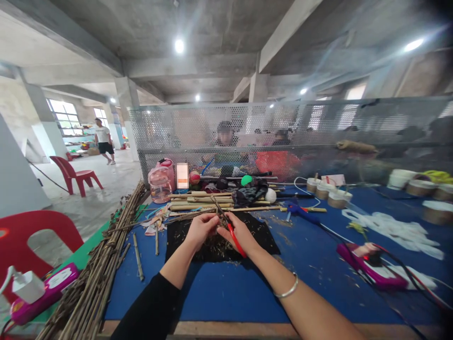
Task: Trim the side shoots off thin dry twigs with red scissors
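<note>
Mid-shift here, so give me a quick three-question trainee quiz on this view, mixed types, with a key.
1. Which hand holds the red-handled scissors?
2. True or false: the black cloth lies on the blue tabletop.
3. Fill in: as pictured, the long stick bundle lies to the ___ of the cloth.

Key: 1. The right hand. 2. True. 3. Left.
</note>
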